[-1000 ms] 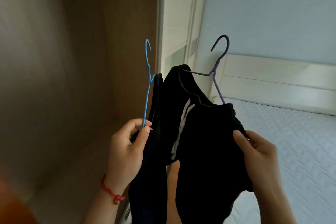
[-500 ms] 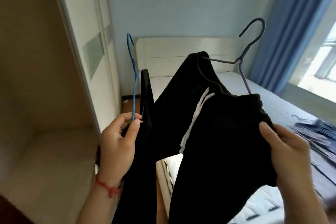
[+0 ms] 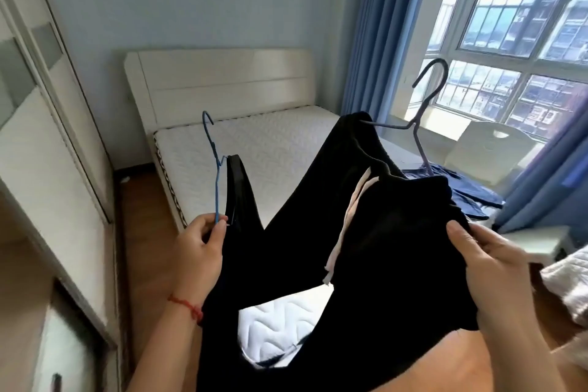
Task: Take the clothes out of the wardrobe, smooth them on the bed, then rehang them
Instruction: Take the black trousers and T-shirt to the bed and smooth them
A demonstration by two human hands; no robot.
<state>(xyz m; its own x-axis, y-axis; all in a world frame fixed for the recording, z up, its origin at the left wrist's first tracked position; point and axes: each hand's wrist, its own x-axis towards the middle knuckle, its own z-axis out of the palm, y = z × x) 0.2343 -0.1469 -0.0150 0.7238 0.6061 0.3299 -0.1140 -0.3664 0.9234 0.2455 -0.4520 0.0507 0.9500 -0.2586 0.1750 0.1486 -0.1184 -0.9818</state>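
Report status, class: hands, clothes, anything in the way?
Left hand pinches blue hanger. Right hand grips black clothes on purple hanger. Bed ahead.

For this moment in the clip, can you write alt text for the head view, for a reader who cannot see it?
A person holds up two hangers of black clothing over a bed: the left hand pinches a blue hanger, and the right hand grips black garments on a purple hanger. Blue clothes lie on the bed near the window.
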